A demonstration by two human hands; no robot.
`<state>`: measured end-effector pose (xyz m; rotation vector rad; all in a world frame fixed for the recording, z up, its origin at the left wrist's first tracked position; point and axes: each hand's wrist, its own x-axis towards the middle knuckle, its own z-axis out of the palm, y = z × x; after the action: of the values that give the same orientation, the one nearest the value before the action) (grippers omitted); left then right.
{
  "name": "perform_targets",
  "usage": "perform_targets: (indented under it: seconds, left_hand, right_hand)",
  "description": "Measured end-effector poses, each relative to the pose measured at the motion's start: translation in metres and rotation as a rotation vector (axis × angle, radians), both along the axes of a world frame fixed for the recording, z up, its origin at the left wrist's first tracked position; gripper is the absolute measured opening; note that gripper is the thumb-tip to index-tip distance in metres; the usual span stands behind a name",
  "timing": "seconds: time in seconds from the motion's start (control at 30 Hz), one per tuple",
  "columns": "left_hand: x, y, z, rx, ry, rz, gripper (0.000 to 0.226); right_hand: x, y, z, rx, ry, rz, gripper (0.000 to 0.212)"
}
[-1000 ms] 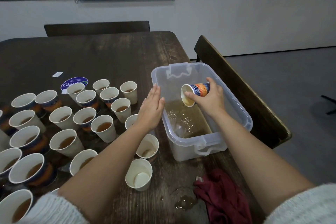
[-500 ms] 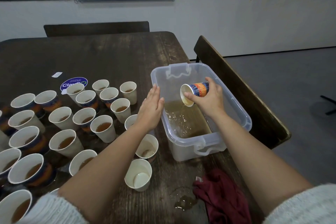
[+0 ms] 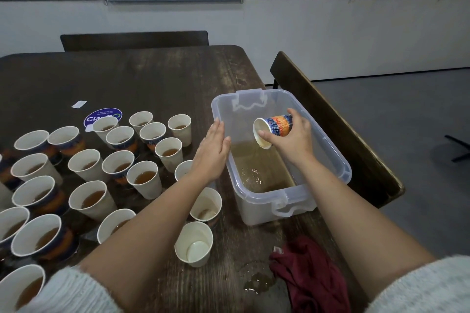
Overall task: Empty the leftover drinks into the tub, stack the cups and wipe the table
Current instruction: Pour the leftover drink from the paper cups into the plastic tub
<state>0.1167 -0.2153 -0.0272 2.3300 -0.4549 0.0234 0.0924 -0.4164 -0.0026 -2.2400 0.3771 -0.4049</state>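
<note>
A clear plastic tub [image 3: 342,164] with brown liquid in its bottom stands at the table's right edge. My right hand [image 3: 292,141] grips a blue and orange patterned paper cup [image 3: 276,128], tipped on its side over the tub with its mouth facing left and down. My left hand [image 3: 212,154] is flat with straight fingers beside the tub's left wall, holding nothing. Several paper cups with brown drink [image 3: 145,181] crowd the table's left half. Two empty cups [image 3: 194,244] stand near the front.
A dark red cloth [image 3: 311,279] lies at the front right beside a small puddle [image 3: 259,283] on the wooden table [image 3: 152,79]. A round purple sticker [image 3: 103,117] sits behind the cups. Wooden chairs [image 3: 330,119] stand at the right and far sides.
None beyond a slight lift of the tipped cup; both hands stay where they were.
</note>
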Motion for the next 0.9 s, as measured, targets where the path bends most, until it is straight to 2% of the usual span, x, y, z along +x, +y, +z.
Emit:
perform_targets:
  seconds: [0.33, 0.6, 0.67, 0.77, 0.83, 0.9]
  left_hand:
    - [0.001, 0.004, 0.013, 0.141, 0.087, -0.036, 0.056]
    - [0.009, 0.017, 0.037, 0.303, 0.184, -0.149, 0.059]
    - [0.013, 0.025, 0.043, 0.261, 0.166, -0.151, 0.061]
    - [0.013, 0.038, 0.054, 0.057, 0.136, -0.158, 0.069]
    - [0.009, 0.049, 0.064, -0.047, 0.116, -0.198, 0.079]
    - [0.005, 0.063, 0.071, -0.099, 0.116, -0.244, 0.095]
  right_hand:
    - [-0.006, 0.007, 0.004, -0.067, -0.016, -0.008, 0.095]
    - [-0.007, 0.017, 0.007, -0.15, -0.042, 0.049, 0.092]
    - [-0.009, 0.022, 0.011, -0.157, -0.041, 0.052, 0.091]
    - [-0.011, 0.035, 0.024, -0.09, -0.055, 0.015, 0.085]
    - [-0.012, 0.05, 0.037, 0.014, -0.078, 0.019, 0.075]
    - [-0.01, 0.069, 0.051, 0.11, -0.115, 0.089, 0.054]
